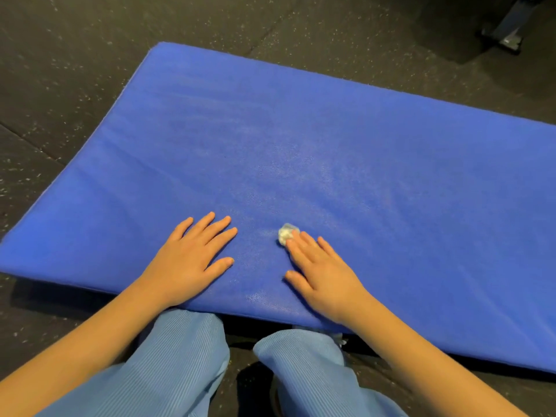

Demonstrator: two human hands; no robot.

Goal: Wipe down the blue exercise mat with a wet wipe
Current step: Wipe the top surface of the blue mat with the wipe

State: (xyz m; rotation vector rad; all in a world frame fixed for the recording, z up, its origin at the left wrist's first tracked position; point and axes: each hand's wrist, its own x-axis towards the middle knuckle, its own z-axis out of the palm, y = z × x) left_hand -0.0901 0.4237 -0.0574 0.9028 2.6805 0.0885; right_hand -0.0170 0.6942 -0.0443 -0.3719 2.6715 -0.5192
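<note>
A blue exercise mat (301, 139) lies flat on dark gym floor (75, 55). The left hand (192, 260) rests open on it; the right hand (325, 272), fingers straight, presses a small crumpled wet wipe (284, 233) that looks light, limp, best pinned under fingertips.

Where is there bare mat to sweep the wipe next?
Bare: the far half of the blue mat, beyond both hands, and the stretch right of the right hand. Crowded at the near edge: left hand flat, wipe under the right fingertips.
</note>
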